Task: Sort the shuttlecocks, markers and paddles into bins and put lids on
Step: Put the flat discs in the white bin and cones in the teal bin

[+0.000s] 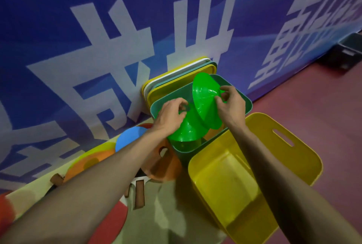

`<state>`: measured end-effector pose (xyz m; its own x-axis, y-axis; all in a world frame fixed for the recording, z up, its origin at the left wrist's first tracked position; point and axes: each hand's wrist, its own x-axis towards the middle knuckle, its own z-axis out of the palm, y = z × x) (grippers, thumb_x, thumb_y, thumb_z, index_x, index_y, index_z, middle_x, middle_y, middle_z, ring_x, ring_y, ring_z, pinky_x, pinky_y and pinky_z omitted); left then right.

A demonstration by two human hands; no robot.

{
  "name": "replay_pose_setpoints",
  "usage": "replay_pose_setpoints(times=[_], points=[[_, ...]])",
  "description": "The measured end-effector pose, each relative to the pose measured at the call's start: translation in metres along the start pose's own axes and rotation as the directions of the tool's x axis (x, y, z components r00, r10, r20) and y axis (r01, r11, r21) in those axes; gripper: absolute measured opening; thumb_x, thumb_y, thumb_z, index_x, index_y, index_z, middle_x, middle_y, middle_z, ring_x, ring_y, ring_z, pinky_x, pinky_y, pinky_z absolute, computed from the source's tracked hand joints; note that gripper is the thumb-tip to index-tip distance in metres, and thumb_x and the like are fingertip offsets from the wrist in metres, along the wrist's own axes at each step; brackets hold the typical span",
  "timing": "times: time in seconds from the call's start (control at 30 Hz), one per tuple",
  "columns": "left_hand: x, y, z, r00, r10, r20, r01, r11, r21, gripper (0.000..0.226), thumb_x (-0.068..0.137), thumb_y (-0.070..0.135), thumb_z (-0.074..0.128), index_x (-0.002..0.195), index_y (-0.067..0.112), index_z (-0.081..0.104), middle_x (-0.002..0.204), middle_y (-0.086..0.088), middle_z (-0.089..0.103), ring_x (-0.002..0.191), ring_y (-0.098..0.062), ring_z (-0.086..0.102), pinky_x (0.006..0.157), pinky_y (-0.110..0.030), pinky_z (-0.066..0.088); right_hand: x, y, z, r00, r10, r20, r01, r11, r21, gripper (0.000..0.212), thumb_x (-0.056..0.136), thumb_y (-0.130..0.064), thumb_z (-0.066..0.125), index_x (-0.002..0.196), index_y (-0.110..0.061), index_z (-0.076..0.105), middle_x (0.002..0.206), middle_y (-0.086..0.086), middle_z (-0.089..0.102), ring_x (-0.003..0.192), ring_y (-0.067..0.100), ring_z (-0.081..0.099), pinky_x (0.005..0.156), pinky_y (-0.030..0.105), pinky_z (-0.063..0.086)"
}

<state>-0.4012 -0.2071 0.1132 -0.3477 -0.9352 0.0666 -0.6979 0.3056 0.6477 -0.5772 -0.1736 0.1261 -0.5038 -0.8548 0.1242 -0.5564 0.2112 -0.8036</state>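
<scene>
Over the dark green bin (247,104) I hold two bright green disc markers. My left hand (170,115) grips the top of one green marker (184,131), which tilts low over the bin's near side. My right hand (231,102) pinches the centre of the other green marker (205,98), held nearly on edge above the bin. An empty yellow bin (235,181) stands right in front of the green one.
Several lids (176,79) lean against the blue banner wall behind the bins. Blue (129,136), orange (166,163) and yellow-green markers lie on the mat at left, with brown paddle handles (140,194) near my left forearm. Red floor lies to the right.
</scene>
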Motion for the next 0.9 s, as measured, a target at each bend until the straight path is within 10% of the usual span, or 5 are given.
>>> replay_pose_setpoints(times=[0.63,0.9], points=[[-0.058,-0.078,-0.055,0.967,-0.210,-0.147,0.171,0.956,-0.239,0.026,0.089,0.002,0.054,0.103,0.020,0.065,0.107,0.004,0.063,0.099,-0.006,0.058,0.079,-0.003,0.042,-0.029,-0.037,0.088,0.907,-0.156,0.391,0.227,0.964,-0.141,0.023,0.084,-0.016,0.059,0.104,-0.015,0.070,0.113,0.011,0.065,0.102,0.024,0.062,0.096,0.034,0.047],[-0.119,-0.135,-0.085,0.882,-0.420,-0.212,0.367,0.896,-0.248,0.023,0.087,0.004,0.055,0.101,0.018,0.067,0.106,0.004,0.065,0.093,-0.006,0.057,0.079,-0.014,0.039,-0.081,-0.077,0.138,0.828,-0.263,0.495,0.336,0.940,-0.064,0.022,0.083,-0.013,0.059,0.103,-0.015,0.069,0.106,0.007,0.066,0.098,0.021,0.061,0.090,0.028,0.044]])
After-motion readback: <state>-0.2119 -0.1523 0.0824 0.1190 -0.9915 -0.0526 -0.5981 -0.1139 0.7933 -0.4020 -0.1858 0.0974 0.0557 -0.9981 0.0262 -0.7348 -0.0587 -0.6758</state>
